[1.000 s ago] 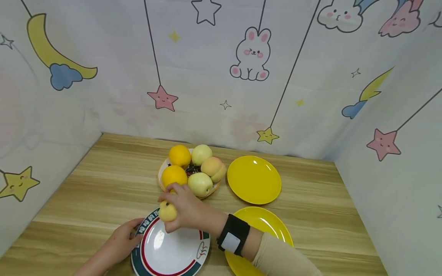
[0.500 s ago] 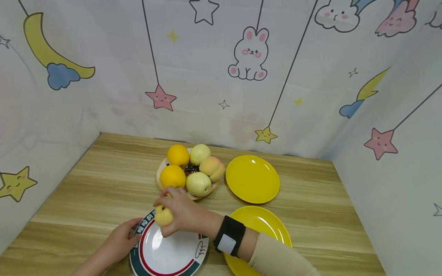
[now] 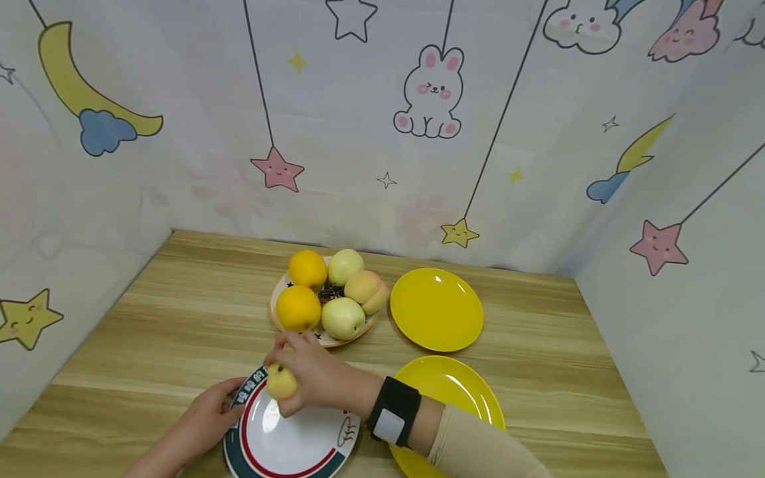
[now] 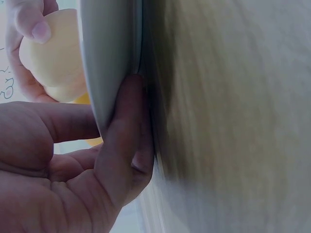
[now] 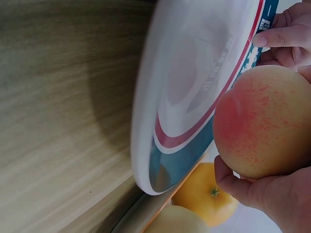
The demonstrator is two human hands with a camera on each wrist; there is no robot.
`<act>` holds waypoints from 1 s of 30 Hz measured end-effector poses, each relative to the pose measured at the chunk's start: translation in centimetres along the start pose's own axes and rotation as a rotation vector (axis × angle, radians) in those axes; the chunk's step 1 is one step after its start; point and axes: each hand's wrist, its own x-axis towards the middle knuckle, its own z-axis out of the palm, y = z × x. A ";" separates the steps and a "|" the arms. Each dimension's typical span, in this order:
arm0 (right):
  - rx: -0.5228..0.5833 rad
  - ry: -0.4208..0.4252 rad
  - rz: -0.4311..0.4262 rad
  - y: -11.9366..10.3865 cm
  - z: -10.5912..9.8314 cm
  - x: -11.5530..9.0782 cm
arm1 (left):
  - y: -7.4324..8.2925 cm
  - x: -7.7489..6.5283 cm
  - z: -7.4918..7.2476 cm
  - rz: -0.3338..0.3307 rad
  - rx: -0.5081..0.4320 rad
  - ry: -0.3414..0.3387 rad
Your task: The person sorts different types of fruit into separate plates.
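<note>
My right hand grips a peach over the upper part of a white plate with a green and red rim. In the right wrist view the peach shows a red blush, with fingers curled round its side. My left hand pinches the plate's left rim. The left wrist view has its thumb and fingers on either side of the plate edge, the lower ones between the plate and the table. Part of the plate is hidden behind the right hand.
Behind the hands, a patterned plate bears two oranges, two pale green fruits and another peach. One yellow plate lies to its right; a second yellow plate is partly under the right forearm.
My right hand has moved slightly left and lower over the white plate with the peach in its grip. The left hand keeps its hold on the rim.
</note>
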 end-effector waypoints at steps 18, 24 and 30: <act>-0.157 -0.044 -0.019 -0.6 1.2 -0.3 | 0.0 -0.1 0.0 0.016 -0.030 0.016; -0.192 -0.070 -0.017 -1.2 1.4 -0.6 | -0.2 -0.3 0.0 0.051 -0.035 0.043; -0.198 -0.088 -0.014 -1.2 1.3 -1.0 | -0.4 -0.4 0.4 0.076 -0.048 0.053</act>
